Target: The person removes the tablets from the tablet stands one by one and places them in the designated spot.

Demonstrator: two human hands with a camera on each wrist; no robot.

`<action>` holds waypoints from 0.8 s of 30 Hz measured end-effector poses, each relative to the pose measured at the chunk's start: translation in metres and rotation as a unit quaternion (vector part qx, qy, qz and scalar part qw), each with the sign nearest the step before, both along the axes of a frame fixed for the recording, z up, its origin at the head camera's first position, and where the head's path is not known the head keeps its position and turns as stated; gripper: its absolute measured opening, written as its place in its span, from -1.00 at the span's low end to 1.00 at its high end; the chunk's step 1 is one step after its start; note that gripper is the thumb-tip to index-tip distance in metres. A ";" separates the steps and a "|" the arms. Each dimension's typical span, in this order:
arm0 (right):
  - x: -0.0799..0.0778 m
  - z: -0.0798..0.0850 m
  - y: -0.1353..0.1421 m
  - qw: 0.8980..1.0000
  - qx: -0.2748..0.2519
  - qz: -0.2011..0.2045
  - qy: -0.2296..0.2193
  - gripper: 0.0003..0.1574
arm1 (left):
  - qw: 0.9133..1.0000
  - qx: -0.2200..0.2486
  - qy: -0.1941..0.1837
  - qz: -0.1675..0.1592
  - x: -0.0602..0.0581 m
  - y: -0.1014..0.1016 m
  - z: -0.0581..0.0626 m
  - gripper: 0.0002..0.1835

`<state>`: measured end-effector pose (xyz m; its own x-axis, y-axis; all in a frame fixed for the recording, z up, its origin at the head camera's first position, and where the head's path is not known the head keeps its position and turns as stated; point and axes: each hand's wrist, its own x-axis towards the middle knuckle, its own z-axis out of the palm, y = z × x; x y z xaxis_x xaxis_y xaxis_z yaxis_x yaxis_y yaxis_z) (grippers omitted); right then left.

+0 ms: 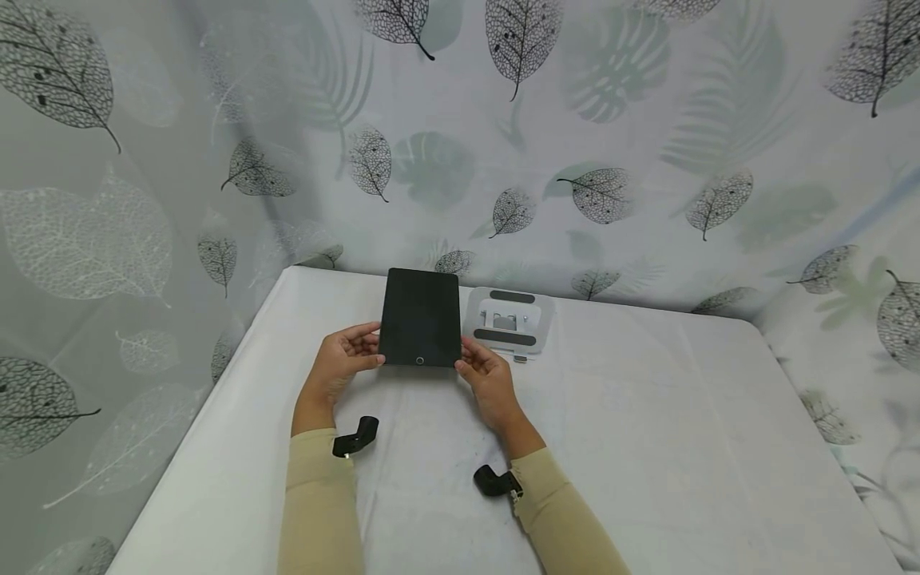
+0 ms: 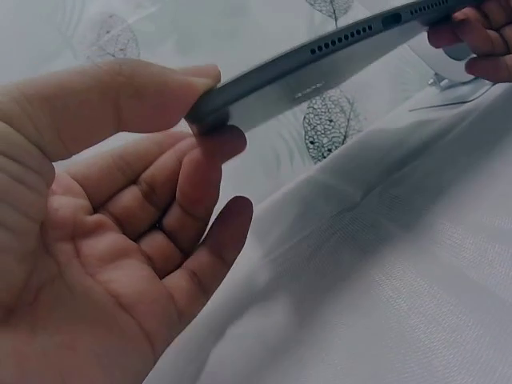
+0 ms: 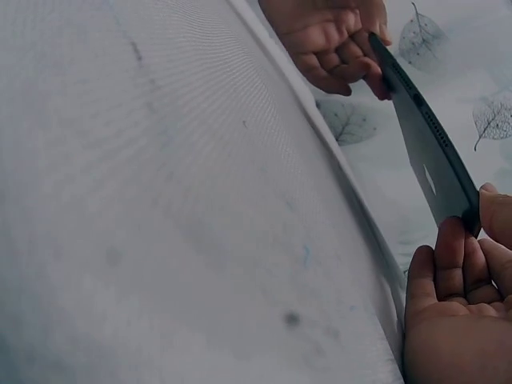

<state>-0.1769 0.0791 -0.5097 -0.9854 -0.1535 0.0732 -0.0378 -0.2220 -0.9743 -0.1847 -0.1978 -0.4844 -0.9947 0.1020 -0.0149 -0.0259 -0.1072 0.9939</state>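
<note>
Both hands hold a tablet with a dark screen and a round home button along its near edge. My left hand pinches the near left corner, thumb on the front and fingers behind, as the left wrist view shows with the tablet's edge. At the near right corner my right hand pinches it the same way. In the right wrist view the tablet's grey back faces the table, raised above the cloth. Just right of the tablet lies a silver-grey stand with dark pads, folded flat.
A white cloth covers the table. Leaf-patterned curtains hang behind it and at both sides. A black wrist camera mount sits on the left sleeve, another mount on the right.
</note>
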 end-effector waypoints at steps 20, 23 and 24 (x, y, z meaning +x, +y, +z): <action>-0.001 0.003 -0.001 0.996 0.077 -0.004 -0.043 -0.40 | 0.996 -0.051 -0.076 0.015 -0.005 -0.001 -0.003 -0.31; 0.000 0.005 -0.003 0.995 0.087 -0.013 -0.041 -0.40 | 0.994 -0.061 -0.083 0.019 -0.005 -0.001 -0.003 -0.31; 0.000 0.005 -0.004 0.995 0.093 -0.016 -0.036 -0.39 | 0.994 -0.064 -0.084 0.019 -0.005 0.000 -0.003 -0.31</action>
